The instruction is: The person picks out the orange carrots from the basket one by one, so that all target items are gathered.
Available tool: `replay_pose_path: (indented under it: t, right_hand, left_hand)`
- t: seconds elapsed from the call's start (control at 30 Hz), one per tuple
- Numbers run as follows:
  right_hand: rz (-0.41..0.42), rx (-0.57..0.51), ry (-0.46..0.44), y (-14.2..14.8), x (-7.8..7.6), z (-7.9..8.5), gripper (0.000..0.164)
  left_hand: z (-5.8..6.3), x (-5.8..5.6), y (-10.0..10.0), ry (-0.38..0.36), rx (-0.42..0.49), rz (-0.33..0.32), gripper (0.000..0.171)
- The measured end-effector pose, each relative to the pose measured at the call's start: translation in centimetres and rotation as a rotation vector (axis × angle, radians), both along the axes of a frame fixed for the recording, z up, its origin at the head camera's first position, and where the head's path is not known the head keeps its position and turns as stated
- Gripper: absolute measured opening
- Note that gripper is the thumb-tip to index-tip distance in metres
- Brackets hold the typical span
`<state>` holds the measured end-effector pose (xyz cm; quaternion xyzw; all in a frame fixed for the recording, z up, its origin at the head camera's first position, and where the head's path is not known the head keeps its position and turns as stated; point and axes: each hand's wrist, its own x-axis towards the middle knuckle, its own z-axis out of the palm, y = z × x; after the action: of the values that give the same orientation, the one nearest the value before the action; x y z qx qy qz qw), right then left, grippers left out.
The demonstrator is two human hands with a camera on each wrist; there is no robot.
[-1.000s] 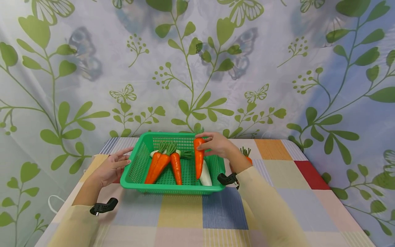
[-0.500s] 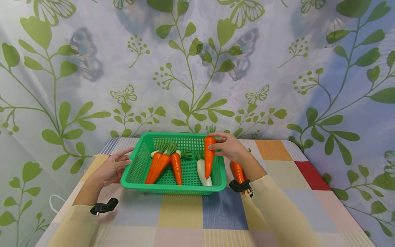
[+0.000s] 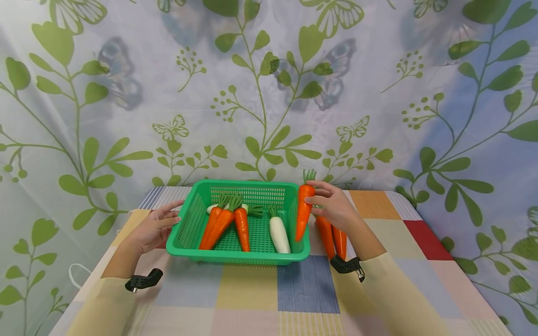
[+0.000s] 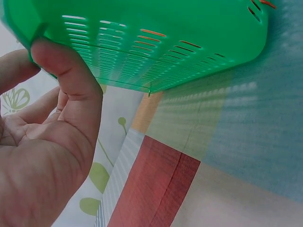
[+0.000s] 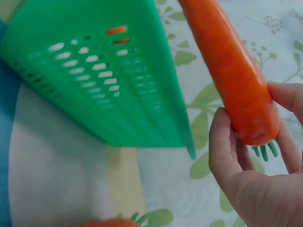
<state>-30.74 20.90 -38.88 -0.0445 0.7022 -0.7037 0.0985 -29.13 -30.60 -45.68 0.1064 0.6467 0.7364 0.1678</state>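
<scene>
My right hand [image 3: 334, 205] pinches an orange carrot [image 3: 304, 210] near its leafy end, tip pointing down, just above the right rim of the green plastic basket [image 3: 235, 255]. In the right wrist view, the carrot [image 5: 236, 71] lies between thumb and fingers, beside the basket wall [image 5: 142, 85]. My left hand [image 3: 153, 228] touches the basket's left rim with relaxed fingers. Its thumb [image 4: 66, 71] rests against the rim in the left wrist view. Inside the basket, carrots [image 3: 218, 228] lie at the left over partly hidden white radishes, and one white radish [image 3: 279, 233] lies at the right.
Two carrots [image 3: 325, 233] lie on the table right of the basket, partly under my right forearm. A patchwork cloth [image 3: 248, 289] covers the table. Behind it hangs a leaf-print curtain [image 3: 269, 93]. A white cable [image 3: 77, 273] shows at the left edge.
My right hand has carried the carrot to the right, from above the white radish to the basket's right rim. The radish and the two table carrots now show more. The left hand stays put.
</scene>
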Motion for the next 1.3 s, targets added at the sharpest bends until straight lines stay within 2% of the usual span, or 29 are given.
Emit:
replay_pose_path:
  t: [0.17, 0.27, 0.47, 0.73, 1.03, 1.3]
  right_hand:
    - [0.01, -0.104, 0.067, 2.1, 0.6, -1.1, 0.053]
    - [0.002, -0.143, 0.078, 3.2, 1.0, -1.7, 0.048]
    - [-0.041, -0.155, 0.078, 5.2, 1.7, -2.5, 0.05]
    - [-0.051, -0.187, 0.096, 7.7, 2.0, -3.8, 0.049]
    - [-0.053, -0.148, 0.147, 10.8, 2.0, -5.8, 0.048]
    - [-0.08, 0.025, 0.101, 13.2, 2.0, -7.0, 0.053]
  left_hand:
    - [-0.1, 0.0, 0.0, -0.002, -0.001, -0.004, 0.07]
    - [-0.1, -0.1, 0.0, -0.002, -0.005, -0.004, 0.07]
    - [0.0, 0.0, 0.1, 0.0, -0.01, -0.002, 0.07]
    - [0.1, 0.1, 0.1, -0.002, -0.021, 0.005, 0.07]
    - [0.2, 0.2, 0.1, 0.0, -0.015, -0.002, 0.069]
    - [0.1, 0.1, 0.0, -0.009, -0.014, -0.006, 0.07]
